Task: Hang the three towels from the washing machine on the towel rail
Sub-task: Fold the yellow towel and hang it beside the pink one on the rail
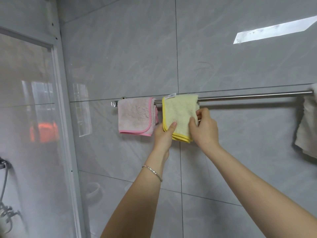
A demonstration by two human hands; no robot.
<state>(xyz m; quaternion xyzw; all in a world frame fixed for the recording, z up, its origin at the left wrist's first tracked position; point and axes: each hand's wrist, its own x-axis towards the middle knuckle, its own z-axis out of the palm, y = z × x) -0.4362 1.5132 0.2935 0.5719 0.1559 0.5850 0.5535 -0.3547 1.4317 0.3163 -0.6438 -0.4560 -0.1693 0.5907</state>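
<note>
The left thumb (174, 125) lies flat on the front of the yellow towel (178, 115), near its lower left corner, with the other fingers tucked behind the cloth, so the left hand (164, 133) pinches the fold from below. On the other side the right fingers (201, 114) curl round the towel's right edge and the thumb presses the front face. The right hand (204, 127) is grasping that edge about halfway down.

The yellow towel is draped over the towel rail (248, 96), folded double, its yellow-trimmed hem hanging level. A small white label (171, 95) sticks up at its top left corner. Just beside it, towards the rail's left end, the pink towel (135, 115) hangs folded over the bar, close to the yellow one. I cannot tell whether they touch. A thin silver bracelet (152, 170) circles the left wrist.

Along the bare stretch of bar, at the rail's right end, a beige towel (307, 127) hangs partly cut off from sight. Grey marbled tiles (240, 57) back it all, and a glass shower door (25, 117) stands at the left.
</note>
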